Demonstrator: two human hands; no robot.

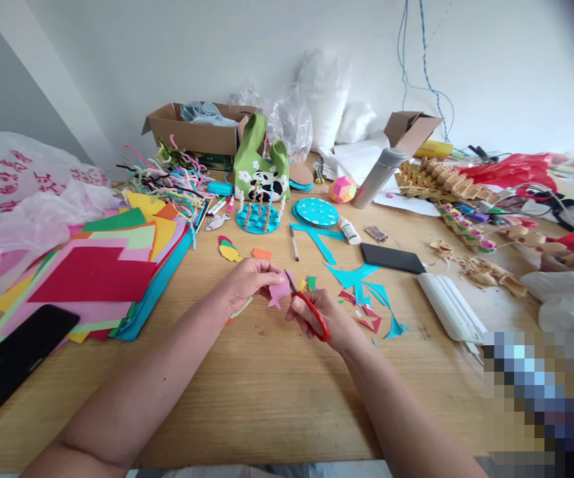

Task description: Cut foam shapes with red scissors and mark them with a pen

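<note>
Pink paper (277, 293), partly shaped, sits above worktop (247, 398), pinched in left hand's (247, 282) fingers; right hand (336, 320) grips red scissors (321, 320) at its edge. Trimming looks unfinished; coloured cutouts (229, 253) lie beyond, apparently done.

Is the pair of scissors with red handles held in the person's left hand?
No, the right hand holds the red-handled scissors, while the left hand holds the pink piece.

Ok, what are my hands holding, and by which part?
Your right hand holds the red-handled scissors by the handles; your left hand pinches a pink paper piece near its upper left edge.
</note>
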